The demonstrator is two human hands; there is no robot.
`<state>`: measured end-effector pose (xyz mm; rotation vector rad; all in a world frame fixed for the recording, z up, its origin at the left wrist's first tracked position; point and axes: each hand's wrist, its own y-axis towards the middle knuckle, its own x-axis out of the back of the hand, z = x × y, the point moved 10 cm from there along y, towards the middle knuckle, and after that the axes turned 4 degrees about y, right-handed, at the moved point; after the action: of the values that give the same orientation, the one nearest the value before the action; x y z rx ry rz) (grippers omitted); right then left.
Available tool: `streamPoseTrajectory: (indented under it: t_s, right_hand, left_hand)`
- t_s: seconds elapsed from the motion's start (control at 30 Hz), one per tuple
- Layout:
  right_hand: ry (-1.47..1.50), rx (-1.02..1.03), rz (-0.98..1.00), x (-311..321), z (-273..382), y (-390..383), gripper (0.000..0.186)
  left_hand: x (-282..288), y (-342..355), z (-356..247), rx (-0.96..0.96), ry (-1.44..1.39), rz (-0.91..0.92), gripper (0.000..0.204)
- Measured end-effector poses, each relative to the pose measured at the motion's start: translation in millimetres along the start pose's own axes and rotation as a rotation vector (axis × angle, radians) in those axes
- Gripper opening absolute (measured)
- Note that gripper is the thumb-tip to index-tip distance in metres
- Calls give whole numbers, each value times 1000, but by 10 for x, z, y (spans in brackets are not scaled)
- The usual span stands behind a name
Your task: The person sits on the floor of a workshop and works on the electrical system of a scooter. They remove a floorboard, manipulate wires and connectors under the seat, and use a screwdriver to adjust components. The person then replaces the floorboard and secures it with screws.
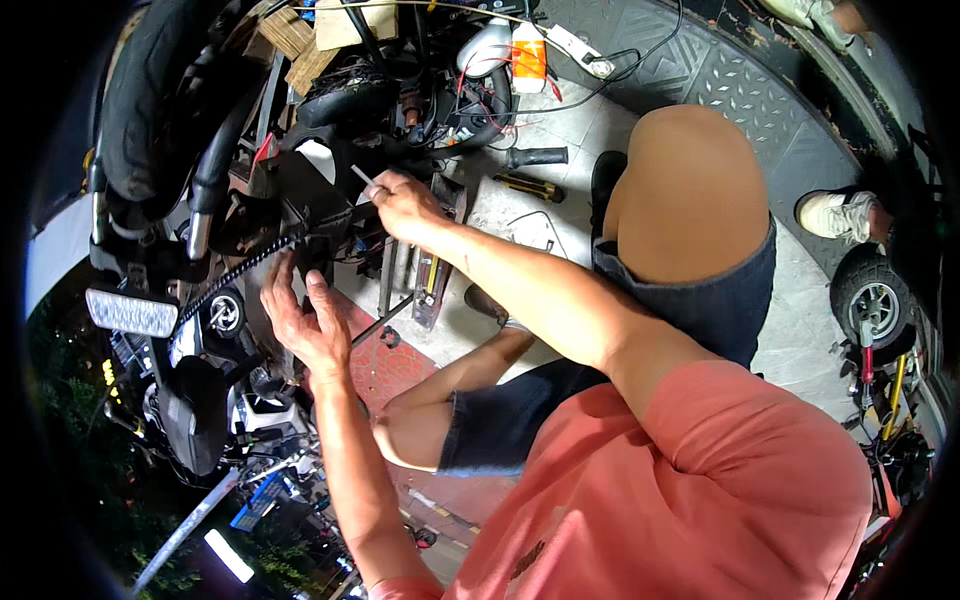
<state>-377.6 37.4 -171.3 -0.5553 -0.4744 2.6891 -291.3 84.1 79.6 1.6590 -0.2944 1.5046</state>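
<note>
My left hand (305,325) reaches to the dark frame of a partly dismantled scooter or motorbike (300,195). Its fingers are stretched out with the thumb apart, and the fingertips lie near a black ribbed strand (245,265). Farther right, my right hand (405,205) is closed around a thin grey metal rod (362,175), whose end sticks out past the fingers toward the frame. The rest of the rod is hidden in the fist. Below the right wrist, a long metal bracket-like part (430,285) stands over the floor.
A black tyre (150,100) rises at the far left above a silvery rectangular plate (132,312). Wooden blocks (290,35), an orange-and-white bottle (528,58) and a white power strip (580,50) lie at the top. A black grip (538,156) and a yellow-black tool (528,187) rest on the floor. Another person's shoe (838,215) is at right.
</note>
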Motion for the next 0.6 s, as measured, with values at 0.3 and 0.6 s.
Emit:
streamPoseTrajectory:
  t_s: [0.3,0.6]
  right_hand:
    - [146,-199,176,-220,21,-20,31]
    - [119,46,237,-244,76,31,35]
  left_hand:
    - [-482,133,288,-90,29,322,57]
    - [-724,259,269,-245,196,252,66]
